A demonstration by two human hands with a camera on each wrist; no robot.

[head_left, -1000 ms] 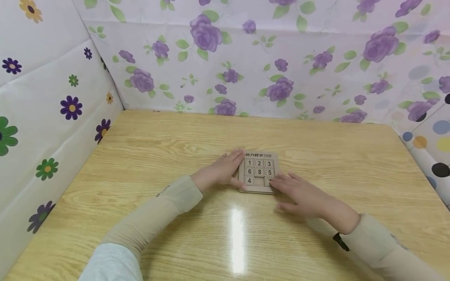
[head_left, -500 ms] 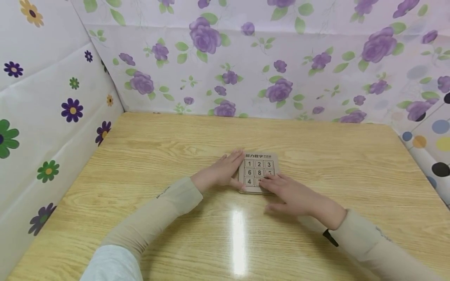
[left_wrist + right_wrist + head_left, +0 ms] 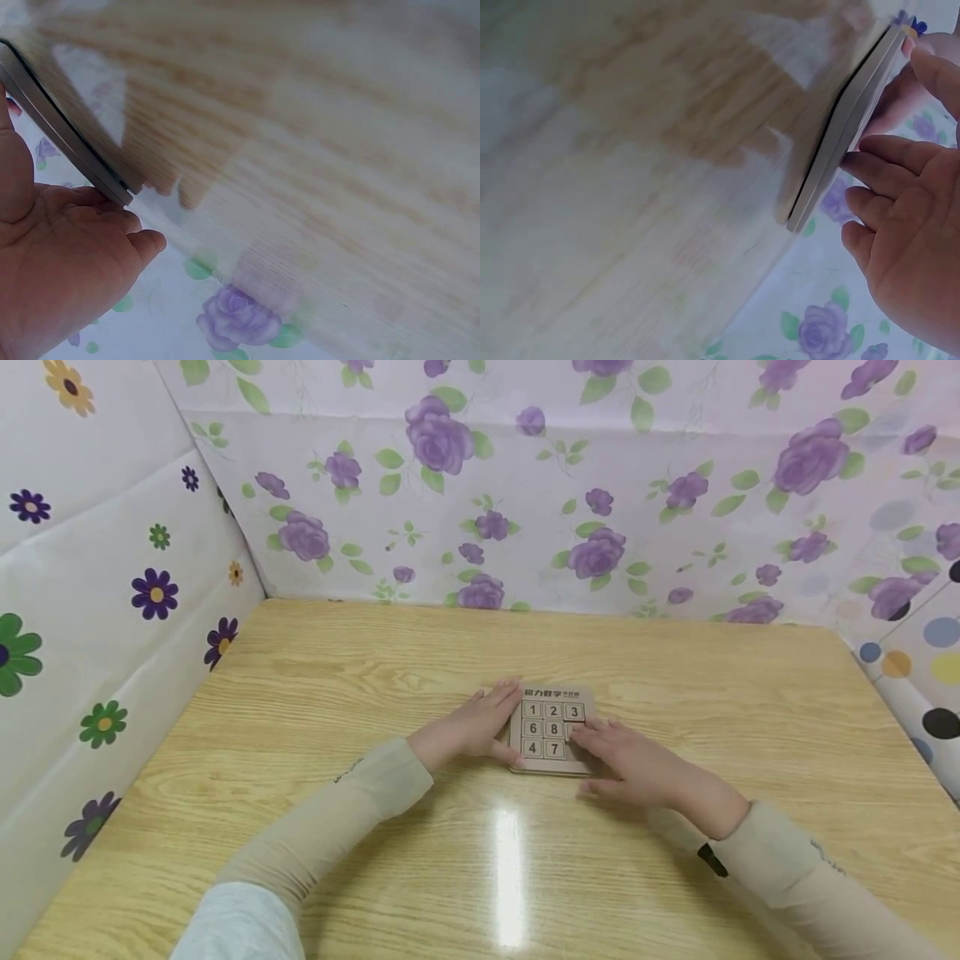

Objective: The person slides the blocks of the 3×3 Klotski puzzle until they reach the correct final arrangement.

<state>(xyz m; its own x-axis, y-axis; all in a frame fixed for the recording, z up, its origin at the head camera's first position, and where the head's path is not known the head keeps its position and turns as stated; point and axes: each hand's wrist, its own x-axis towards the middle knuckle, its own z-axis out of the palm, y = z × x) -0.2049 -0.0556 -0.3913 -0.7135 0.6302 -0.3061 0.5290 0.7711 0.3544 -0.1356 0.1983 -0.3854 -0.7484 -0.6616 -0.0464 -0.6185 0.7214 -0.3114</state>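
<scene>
A flat square number sliding puzzle (image 3: 553, 767) lies on the table in the head view. Its tiles show 1, 2, 3 on top, 6 and 8 in the middle, 4 and 7 below; the bottom right slot is bare. My left hand (image 3: 480, 722) holds the left side, thumb at the lower corner and fingers along the upper edge. With extended fingers, my right hand (image 3: 645, 768) touches the right tile of the middle row, hiding its number. In the right wrist view, fingertips (image 3: 859, 161) meet the puzzle's face, and its side edge (image 3: 840, 139) shows.
The wood-grain table (image 3: 375, 668) stretches around the puzzle on all sides. A wall cover with purple roses (image 3: 438, 439) hangs behind it, and a flowered sheet (image 3: 112, 635) stands at the left.
The 7 tile has slid left from the bottom right slot to the bottom middle. My right hand moved left with it, then back right and up to the middle row. The left hand stays put.
</scene>
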